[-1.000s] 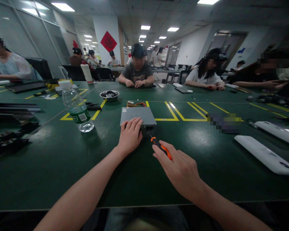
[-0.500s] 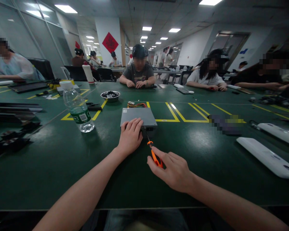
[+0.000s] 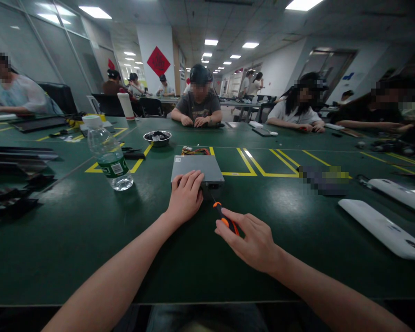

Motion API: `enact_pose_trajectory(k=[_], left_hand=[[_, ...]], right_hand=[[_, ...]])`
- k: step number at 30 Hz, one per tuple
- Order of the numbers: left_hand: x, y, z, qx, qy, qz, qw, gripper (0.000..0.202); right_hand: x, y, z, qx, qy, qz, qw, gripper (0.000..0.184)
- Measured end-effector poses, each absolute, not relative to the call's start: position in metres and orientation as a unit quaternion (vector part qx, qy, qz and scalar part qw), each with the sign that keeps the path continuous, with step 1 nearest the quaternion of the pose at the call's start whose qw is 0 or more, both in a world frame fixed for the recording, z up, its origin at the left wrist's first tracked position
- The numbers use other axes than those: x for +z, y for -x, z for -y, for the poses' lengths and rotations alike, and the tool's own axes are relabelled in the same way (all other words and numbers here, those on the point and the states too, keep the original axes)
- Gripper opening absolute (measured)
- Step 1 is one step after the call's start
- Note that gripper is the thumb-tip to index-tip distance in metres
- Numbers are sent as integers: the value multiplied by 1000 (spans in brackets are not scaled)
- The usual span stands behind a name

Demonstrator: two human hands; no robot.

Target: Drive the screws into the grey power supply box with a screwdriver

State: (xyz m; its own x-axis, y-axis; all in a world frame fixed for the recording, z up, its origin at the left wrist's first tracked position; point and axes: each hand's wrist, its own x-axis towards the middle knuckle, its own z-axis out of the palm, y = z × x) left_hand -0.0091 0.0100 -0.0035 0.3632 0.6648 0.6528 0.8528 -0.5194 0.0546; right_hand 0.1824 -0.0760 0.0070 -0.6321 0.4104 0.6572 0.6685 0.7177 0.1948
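Observation:
A flat grey metal box (image 3: 198, 167) with coloured wires at its far end lies on the green table (image 3: 90, 240) in front of me. My left hand (image 3: 185, 197) rests on its near left corner, fingers curled over the top. My right hand (image 3: 251, 240) is closed on an orange-and-black screwdriver (image 3: 224, 219), and the thin shaft points at the near side of the box.
A plastic water bottle (image 3: 107, 154) stands to the left, a small metal bowl (image 3: 157, 137) beyond it. Long white covers (image 3: 383, 228) lie at the right, dark parts (image 3: 14, 193) at the left. Other people sit across and alongside the table.
My right hand has drawn in towards the box and turned the screwdriver so its tip points at the near side. The left hand has stayed on the box.

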Motion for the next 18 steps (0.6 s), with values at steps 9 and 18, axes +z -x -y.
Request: enact_pose_trajectory(k=[9, 18], left_hand=[[-5, 9, -11, -320, 813, 464, 147, 43], [-3, 9, -10, -312, 813, 468, 152, 42]], right_hand=[[11, -173, 78, -210, 272, 891, 296, 26], [8, -178, 72, -234, 270, 886, 296, 15]])
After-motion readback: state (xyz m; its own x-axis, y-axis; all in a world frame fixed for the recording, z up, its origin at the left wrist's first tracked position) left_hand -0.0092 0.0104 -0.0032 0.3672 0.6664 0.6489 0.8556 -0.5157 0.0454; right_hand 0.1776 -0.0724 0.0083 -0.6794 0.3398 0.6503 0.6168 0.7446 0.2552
